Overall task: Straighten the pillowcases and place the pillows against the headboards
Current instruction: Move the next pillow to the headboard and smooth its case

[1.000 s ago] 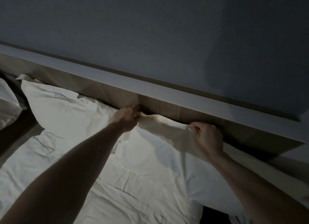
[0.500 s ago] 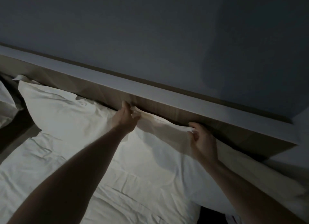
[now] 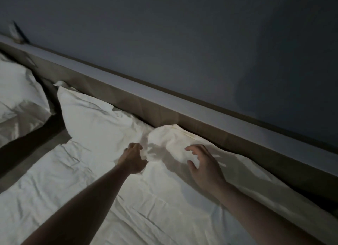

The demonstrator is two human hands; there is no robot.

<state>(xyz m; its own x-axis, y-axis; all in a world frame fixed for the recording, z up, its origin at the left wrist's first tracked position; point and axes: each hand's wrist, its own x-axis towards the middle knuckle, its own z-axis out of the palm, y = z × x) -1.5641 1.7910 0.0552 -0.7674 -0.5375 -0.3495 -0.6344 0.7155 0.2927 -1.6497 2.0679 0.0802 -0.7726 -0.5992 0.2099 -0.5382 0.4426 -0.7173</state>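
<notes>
Dim grey wall (image 3: 182,43) fills the upper half of the view, and below it a long wooden headboard (image 3: 128,98) with a pale top ledge runs diagonally from upper left to lower right. Against its lower edge lies a white bed sheet (image 3: 54,180), creased all over, carrying two white pillows. One pillow (image 3: 95,120) rests with its far edge touching the headboard, left of both hands; the right pillow (image 3: 256,180) lies along the headboard too, its bunched top corner raised just beside the wood. Over that pillow the right hand (image 3: 204,164) hovers or lightly rests with fingers spread and relaxed, grasping nothing, its shadow falling on the cloth. Near the gap between the two pillows, the left hand (image 3: 133,158) has its fingers curled; whether they pinch a fold of pillowcase cannot be told in the low light. At the far left, a third pillow (image 3: 18,91) on a neighbouring bed is cut off by the frame edge, with a dark gap between the beds. Small dark objects on the ledge at the upper left are too dim to identify.
</notes>
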